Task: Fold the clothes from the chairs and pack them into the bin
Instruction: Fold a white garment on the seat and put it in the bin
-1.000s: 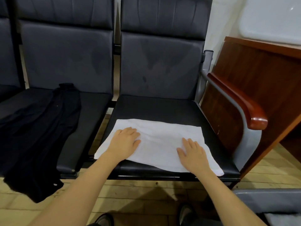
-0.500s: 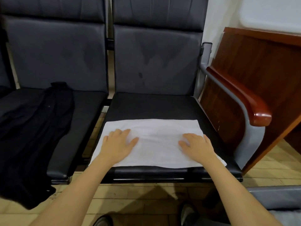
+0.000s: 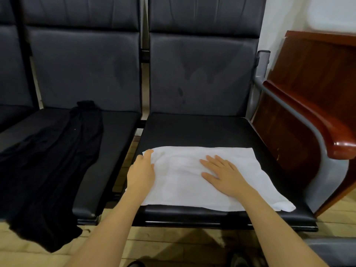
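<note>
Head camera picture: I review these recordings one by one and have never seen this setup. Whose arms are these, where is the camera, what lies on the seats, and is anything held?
No machine here: the arms belong to a person wearing a camera on the head, looking forward and down. The left hand is at the left edge of a white folded cloth, its fingers reaching the far left corner; whether they pinch it I cannot tell. The right hand lies flat on the cloth's middle, fingers spread. The cloth rests on the right chair seat. A black garment lies unfolded on the neighbouring seat, its end hanging over the front edge. Nothing is lifted.
</note>
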